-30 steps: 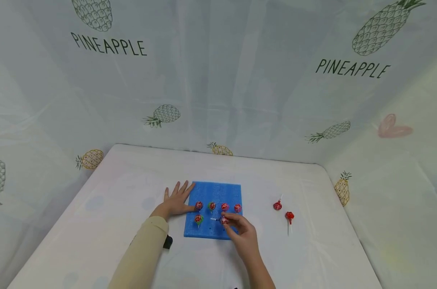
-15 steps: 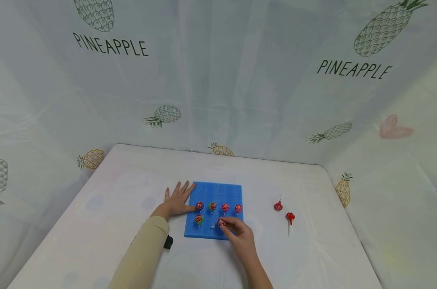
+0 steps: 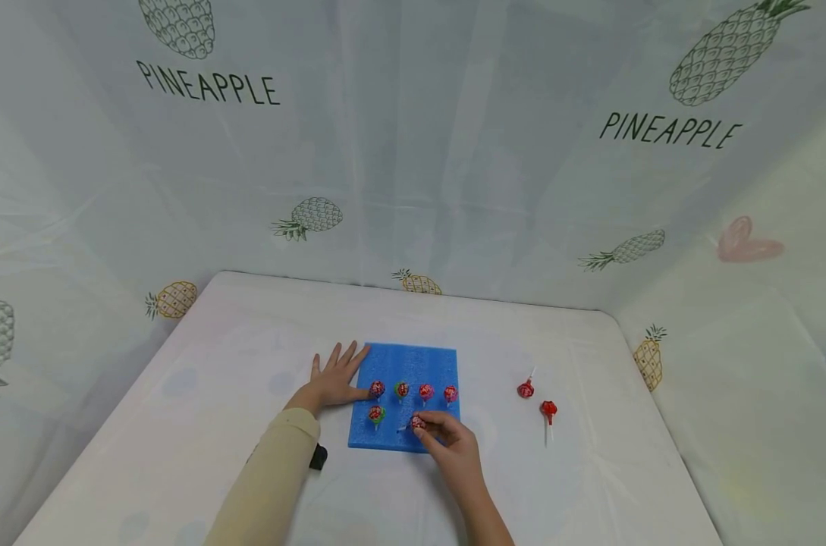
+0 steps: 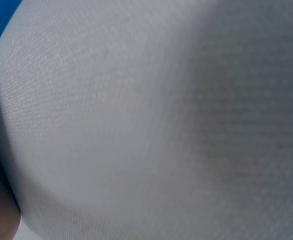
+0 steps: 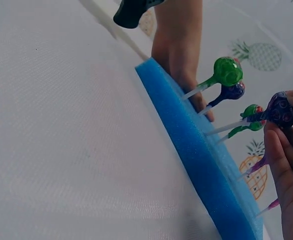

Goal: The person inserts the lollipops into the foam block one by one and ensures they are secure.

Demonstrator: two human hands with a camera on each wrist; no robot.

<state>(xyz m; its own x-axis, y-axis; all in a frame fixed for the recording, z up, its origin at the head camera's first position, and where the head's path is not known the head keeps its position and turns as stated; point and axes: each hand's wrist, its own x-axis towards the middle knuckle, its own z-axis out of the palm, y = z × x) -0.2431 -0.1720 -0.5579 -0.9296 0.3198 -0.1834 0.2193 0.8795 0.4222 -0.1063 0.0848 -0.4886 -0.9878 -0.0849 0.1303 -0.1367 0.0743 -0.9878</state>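
In the head view, my right hand (image 3: 453, 444) pinches a dark-wrapped lollipop (image 3: 418, 422) by its candy end, low over the blue foam board (image 3: 413, 364). The right wrist view has its white stick slanting down to the foam, the tip at or very near the surface. Four fingers spread, my left hand (image 3: 331, 385) lies at the board's left edge, thumb over the foam. Several lollipops stand in the foam: a back row with a pink-wrapped one (image 3: 426, 392), and a green-wrapped one (image 5: 228, 71) in front at left. Mostly white cloth fills the left wrist view.
Two red lollipops lie on the white-covered table (image 3: 249, 341) right of the board, one farther back (image 3: 525, 389) and one nearer (image 3: 548, 409). A small black object (image 3: 318, 457) shows beside the left forearm. A pineapple-print curtain (image 3: 413, 152) hangs behind the table.
My right hand has moved slightly left and towards me with the lollipop, mostly in the first half second. The left hand has stayed at the board's edge.
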